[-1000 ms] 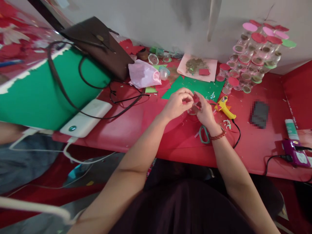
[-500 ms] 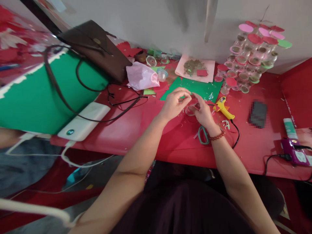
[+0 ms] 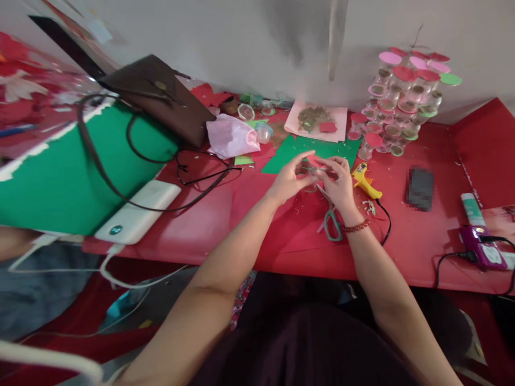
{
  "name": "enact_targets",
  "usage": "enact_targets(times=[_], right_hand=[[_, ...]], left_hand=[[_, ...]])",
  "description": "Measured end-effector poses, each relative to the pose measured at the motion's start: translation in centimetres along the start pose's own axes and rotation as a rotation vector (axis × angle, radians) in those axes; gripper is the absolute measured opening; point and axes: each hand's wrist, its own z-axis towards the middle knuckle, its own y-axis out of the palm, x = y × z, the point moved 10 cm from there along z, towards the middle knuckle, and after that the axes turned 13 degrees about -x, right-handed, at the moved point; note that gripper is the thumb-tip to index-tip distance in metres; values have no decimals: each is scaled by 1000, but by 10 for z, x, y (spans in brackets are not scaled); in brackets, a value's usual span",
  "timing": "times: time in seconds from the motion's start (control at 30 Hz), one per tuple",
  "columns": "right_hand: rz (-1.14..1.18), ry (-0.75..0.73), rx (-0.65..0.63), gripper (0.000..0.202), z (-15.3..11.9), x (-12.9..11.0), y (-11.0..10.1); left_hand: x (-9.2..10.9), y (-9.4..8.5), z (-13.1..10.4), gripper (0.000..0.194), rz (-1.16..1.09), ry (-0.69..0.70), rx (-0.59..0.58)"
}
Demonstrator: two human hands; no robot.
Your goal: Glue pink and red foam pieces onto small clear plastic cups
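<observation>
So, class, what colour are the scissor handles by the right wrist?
Teal-green scissor handles, head view.

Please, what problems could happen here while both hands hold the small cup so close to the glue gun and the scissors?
1. The yellow glue gun lies just beside the right hand; if it is hot, the hand could brush against it.
2. The scissors lie on the red table under the right wrist and could be knocked.
3. The small cup, pinched with the left hand, may slip.
</observation>
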Motion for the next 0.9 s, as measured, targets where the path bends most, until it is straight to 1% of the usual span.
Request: enact_targets(times=[0.07,0.13,0.2,0.27,0.37,0.5,0.63,0.73,0.8,0.9], right_hand=[[-20,-13,3,24,0,-3,-4],[-31,-40,-12,19,1,-9,-8],[-41,-71,-34,15,2,-17,-12],[-63,-98,-55,16,2,-24,-15],[-108,-141,-102,18,0,-35,-16],[-172,-212,-166,19,-4,-47,-15],[-246,-220,-252,20,-6,-51,-13],[-285,-233,-300,18,-8,-53,-9],[-320,-242,-301,17,-9,-53,-7],[-390,-259,-266,18,-10,-53,-4]], left_hand=[[-2,-5,-1,62,24,-17,28],[-5,-9,-2,61,12,-43,26],[-7,-10,-3,62,5,-62,3],[-7,-10,-3,61,19,-69,-29],[-4,-12,-4,60,34,-67,-55],[2,-11,-4,60,-13,-74,-111],[6,-6,-4,61,-45,-87,-171],[6,-5,-4,61,-38,-90,-180],[5,-5,-3,60,-20,-85,-170],[4,-5,-2,57,-2,-79,-147]])
